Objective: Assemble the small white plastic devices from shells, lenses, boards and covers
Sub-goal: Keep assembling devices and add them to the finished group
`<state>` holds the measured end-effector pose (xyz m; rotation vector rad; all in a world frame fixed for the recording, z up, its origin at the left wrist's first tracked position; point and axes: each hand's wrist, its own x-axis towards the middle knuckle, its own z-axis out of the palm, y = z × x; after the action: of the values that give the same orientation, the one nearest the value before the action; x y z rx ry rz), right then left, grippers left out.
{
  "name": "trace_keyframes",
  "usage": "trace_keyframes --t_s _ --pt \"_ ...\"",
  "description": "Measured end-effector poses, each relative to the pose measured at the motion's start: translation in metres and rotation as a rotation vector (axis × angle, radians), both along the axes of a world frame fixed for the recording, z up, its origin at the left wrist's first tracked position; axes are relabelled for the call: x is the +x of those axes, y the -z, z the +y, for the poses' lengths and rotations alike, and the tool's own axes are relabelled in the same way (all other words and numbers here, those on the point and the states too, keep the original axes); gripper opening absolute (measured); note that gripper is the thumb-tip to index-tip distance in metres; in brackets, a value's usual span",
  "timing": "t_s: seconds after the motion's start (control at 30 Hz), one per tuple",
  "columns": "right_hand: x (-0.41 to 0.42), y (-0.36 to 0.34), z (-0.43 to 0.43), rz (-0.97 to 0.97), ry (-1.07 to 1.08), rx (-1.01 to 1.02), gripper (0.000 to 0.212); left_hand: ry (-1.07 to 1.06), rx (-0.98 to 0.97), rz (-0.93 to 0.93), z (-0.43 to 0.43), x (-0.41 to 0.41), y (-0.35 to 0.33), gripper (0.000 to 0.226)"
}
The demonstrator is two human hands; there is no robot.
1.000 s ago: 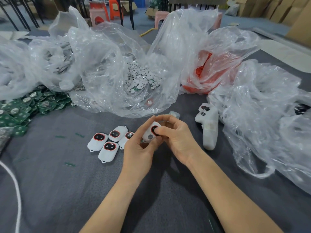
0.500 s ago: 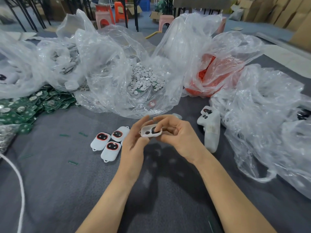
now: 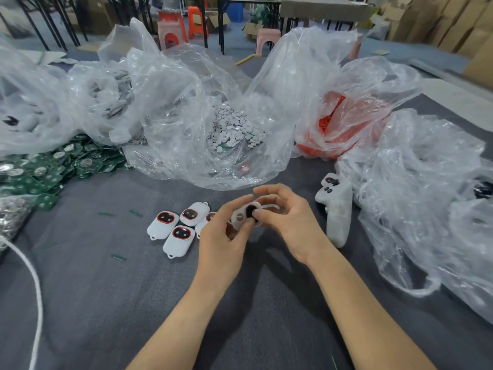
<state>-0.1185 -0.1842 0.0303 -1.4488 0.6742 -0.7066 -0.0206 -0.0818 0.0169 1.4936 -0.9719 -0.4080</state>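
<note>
Both hands hold one small white shell above the grey table, its inner side toward me. My left hand grips its left end with thumb and fingers. My right hand pinches the right end, thumb on a dark round lens set in the shell's opening. Several finished white devices with red-ringed dark faces lie just left of my hands. Green circuit boards are heaped at the far left. Small white round discs fill a clear bag at centre back.
A stack of white shells lies right of my hands. An orange-filled bag sits behind it, and crumpled clear plastic covers the right side. A white cord runs along the left edge. Metal parts sit at far left.
The shell has been turned in my hands from lying flat to facing me, and my right thumb now sits on the dark lens. The camera view has shifted slightly.
</note>
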Motion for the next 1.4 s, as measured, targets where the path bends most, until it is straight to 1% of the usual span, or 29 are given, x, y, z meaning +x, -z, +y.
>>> trace_keyframes --t_s 0.13,0.33,0.43,0.6,0.73,0.87,1.0,1.17,1.3,1.4 --pt "0.0003 0.0000 0.0009 0.056 -0.006 0.006 0.026 -0.006 -0.018 0.016 -0.0001 0.0019 0.0017 0.043" --pt "0.0017 -0.0014 0.0020 0.014 -0.026 0.082 0.024 -0.032 -0.016 0.152 -0.0023 0.0038 0.0037 0.035" --pt "0.0020 -0.0007 0.0018 -0.024 -0.065 0.129 0.026 -0.017 -0.007 0.169 -0.0017 0.0042 0.0021 0.030" --pt "0.0041 0.0025 0.0026 0.020 -0.044 0.083 0.027 -0.065 0.025 0.095 -0.0024 0.0024 0.0052 0.029" --pt "0.0048 0.0036 0.0021 0.020 -0.025 0.091 0.030 -0.100 0.037 0.022 -0.0026 0.0011 0.0063 0.030" --pt "0.0050 0.0018 0.0025 0.004 -0.025 0.095 0.030 -0.102 0.042 0.045 -0.0027 0.0005 0.0049 0.031" --pt "0.0063 0.0024 0.0041 -0.047 -0.026 0.151 0.032 -0.099 0.013 0.099 -0.0020 -0.0010 0.0027 0.025" --pt "0.0077 0.0054 0.0040 -0.083 -0.022 0.226 0.025 -0.122 -0.004 0.042 -0.0024 -0.0024 0.0007 0.024" --pt "0.0066 0.0072 0.0027 -0.061 -0.014 0.229 0.019 -0.144 0.027 -0.020 -0.0026 -0.0010 0.0031 0.022" --pt "0.0060 0.0062 0.0028 -0.057 -0.023 0.239 0.020 -0.153 0.037 -0.025 -0.0028 -0.0001 0.0040 0.021"
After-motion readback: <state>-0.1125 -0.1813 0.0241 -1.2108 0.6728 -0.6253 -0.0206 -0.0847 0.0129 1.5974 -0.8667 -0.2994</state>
